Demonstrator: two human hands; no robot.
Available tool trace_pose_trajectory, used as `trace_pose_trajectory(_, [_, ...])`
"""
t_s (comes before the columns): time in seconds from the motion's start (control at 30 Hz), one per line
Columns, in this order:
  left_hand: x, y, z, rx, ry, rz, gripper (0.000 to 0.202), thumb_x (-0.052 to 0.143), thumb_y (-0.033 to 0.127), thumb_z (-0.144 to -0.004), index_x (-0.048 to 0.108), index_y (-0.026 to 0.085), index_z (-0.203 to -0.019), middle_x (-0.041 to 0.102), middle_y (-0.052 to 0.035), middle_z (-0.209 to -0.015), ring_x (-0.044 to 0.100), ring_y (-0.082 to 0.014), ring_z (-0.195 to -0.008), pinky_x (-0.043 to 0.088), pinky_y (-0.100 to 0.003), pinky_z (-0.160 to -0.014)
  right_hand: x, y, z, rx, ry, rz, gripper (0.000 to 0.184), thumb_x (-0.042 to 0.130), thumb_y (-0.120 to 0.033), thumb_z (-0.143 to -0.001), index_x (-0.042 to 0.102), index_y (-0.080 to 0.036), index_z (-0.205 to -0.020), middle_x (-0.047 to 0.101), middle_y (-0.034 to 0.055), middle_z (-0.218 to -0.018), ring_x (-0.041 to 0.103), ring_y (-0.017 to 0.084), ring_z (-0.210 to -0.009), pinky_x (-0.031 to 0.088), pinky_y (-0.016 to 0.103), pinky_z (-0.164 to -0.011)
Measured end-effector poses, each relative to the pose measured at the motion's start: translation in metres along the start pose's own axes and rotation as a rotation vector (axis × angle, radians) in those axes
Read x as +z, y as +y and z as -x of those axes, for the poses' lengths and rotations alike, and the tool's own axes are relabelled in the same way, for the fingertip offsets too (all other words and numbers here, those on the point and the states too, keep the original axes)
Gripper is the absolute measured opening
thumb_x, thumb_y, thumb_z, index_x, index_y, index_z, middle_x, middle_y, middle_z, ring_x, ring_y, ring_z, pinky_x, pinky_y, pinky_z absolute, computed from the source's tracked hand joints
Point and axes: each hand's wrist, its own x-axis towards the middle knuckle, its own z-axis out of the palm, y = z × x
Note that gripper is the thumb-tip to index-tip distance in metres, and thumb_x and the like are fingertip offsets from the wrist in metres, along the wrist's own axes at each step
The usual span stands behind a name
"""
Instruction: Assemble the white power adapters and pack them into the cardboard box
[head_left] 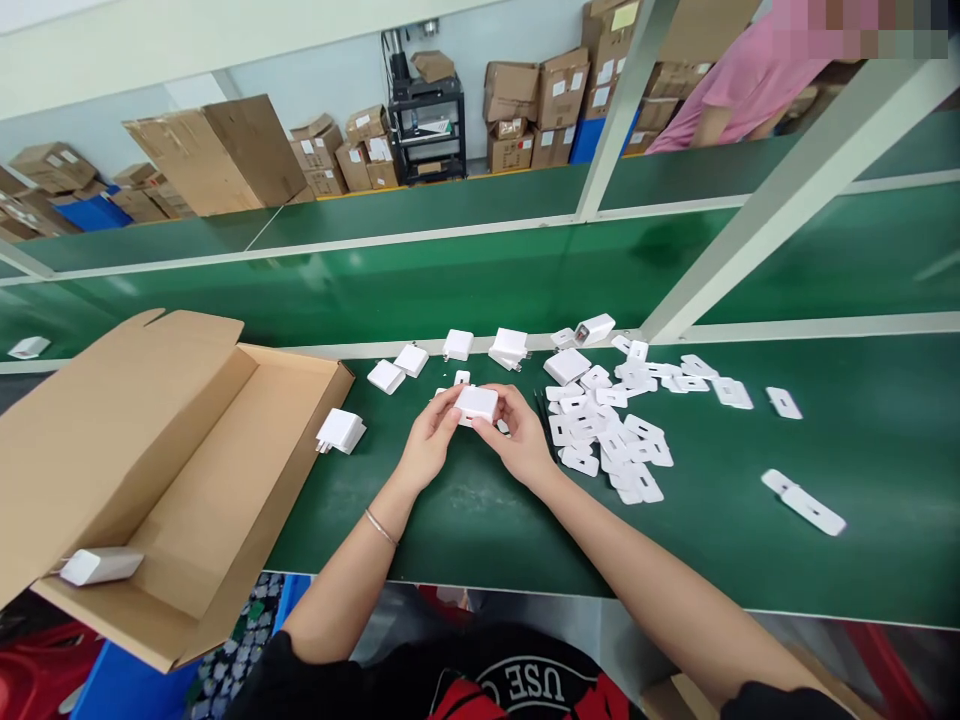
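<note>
Your left hand [426, 445] and right hand [523, 443] have their fingers clamped on a white plug-in charger [478, 402], held between them over the middle of the tabletop [712, 550], nearer its back edge than its front. Just beside your right hand lies a slim dark tool, possibly tweezers [545, 425], but it shows too small to be sure. Right of it spreads a pile of slotted white plates [615, 445], with a long white piece [814, 508] apart from them, toward the front edge. More white chargers [458, 345] stand along the back edge. At the tabletop's left, you have an open cardboard box [277, 470], with a pronged charger [345, 430] near its right wall and another charger [101, 566] inside its front end.
</note>
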Motion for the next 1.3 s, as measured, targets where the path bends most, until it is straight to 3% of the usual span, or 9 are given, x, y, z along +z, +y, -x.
trace_pose_trajectory(0.17, [-0.007,0.001,0.002,0.056,-0.014,-0.01,0.051,0.063,0.063,-0.098,0.069,0.024,-0.131,0.069,-0.0117,-0.125,0.068,-0.0277,-0.118,0.056,-0.042,-0.102,-0.001,-0.005,0.0,-0.036,-0.032,0.097,0.034,0.074,-0.048,-0.089,0.067,-0.028,-0.116,0.058,0.0034,-0.096,0.053,0.021,-0.082,0.05,0.038,-0.076])
trace_pose_trajectory(0.33, [-0.001,0.002,0.009,0.144,0.094,-0.099,0.048,0.06,0.061,-0.099,0.067,0.024,-0.129,0.064,-0.0114,-0.119,0.065,-0.0256,-0.108,0.057,-0.04,-0.097,0.001,0.0,0.001,-0.034,-0.079,0.044,0.036,0.072,-0.051,-0.092,0.067,-0.028,-0.119,0.06,0.004,-0.1,0.055,0.022,-0.085,0.049,0.038,-0.078])
trace_pose_trajectory(0.63, [0.01,0.0,0.013,0.169,0.134,-0.096,0.047,0.057,0.061,-0.101,0.065,0.025,-0.13,0.064,-0.0108,-0.12,0.065,-0.0258,-0.112,0.055,-0.04,-0.099,-0.005,-0.007,-0.001,-0.046,-0.069,0.084,0.033,0.073,-0.051,-0.092,0.069,-0.027,-0.116,0.056,0.0028,-0.094,0.052,0.021,-0.083,0.048,0.039,-0.08])
trace_pose_trajectory(0.87, [0.016,0.002,0.019,0.075,0.161,-0.096,0.051,0.049,0.062,-0.104,0.059,0.029,-0.141,0.064,-0.0111,-0.131,0.064,-0.0262,-0.119,0.054,-0.043,-0.105,-0.001,-0.005,0.001,-0.018,-0.128,0.002,0.046,0.075,-0.054,-0.09,0.064,-0.029,-0.126,0.063,0.0062,-0.111,0.063,0.025,-0.099,0.055,0.042,-0.088])
trace_pose_trajectory(1.03, [0.015,0.002,0.022,0.14,0.108,-0.157,0.048,0.033,0.054,-0.111,0.063,0.029,-0.138,0.062,-0.0108,-0.134,0.059,-0.0273,-0.126,0.049,-0.045,-0.111,0.0,-0.006,0.001,0.046,-0.118,-0.033,0.051,0.077,-0.056,-0.088,0.065,-0.029,-0.129,0.066,0.0084,-0.121,0.066,0.027,-0.108,0.057,0.046,-0.096])
trace_pose_trajectory(1.17, [0.016,0.001,0.023,0.18,0.088,-0.218,0.043,0.046,0.053,-0.108,0.059,0.03,-0.141,0.059,-0.011,-0.131,0.059,-0.0272,-0.122,0.049,-0.045,-0.109,-0.001,-0.007,-0.002,0.166,-0.107,-0.251,0.065,0.083,-0.061,-0.08,0.063,-0.03,-0.133,0.069,0.0093,-0.128,0.068,0.028,-0.113,0.058,0.047,-0.099])
trace_pose_trajectory(1.3, [0.021,-0.001,0.024,0.124,0.079,-0.071,0.055,0.065,0.051,-0.1,0.048,0.03,-0.148,0.058,-0.0122,-0.131,0.063,-0.0266,-0.119,0.055,-0.045,-0.104,-0.005,-0.011,-0.005,0.146,-0.097,-0.229,0.057,0.081,-0.066,-0.08,0.07,-0.029,-0.122,0.068,0.0084,-0.12,0.067,0.029,-0.108,0.058,0.046,-0.094])
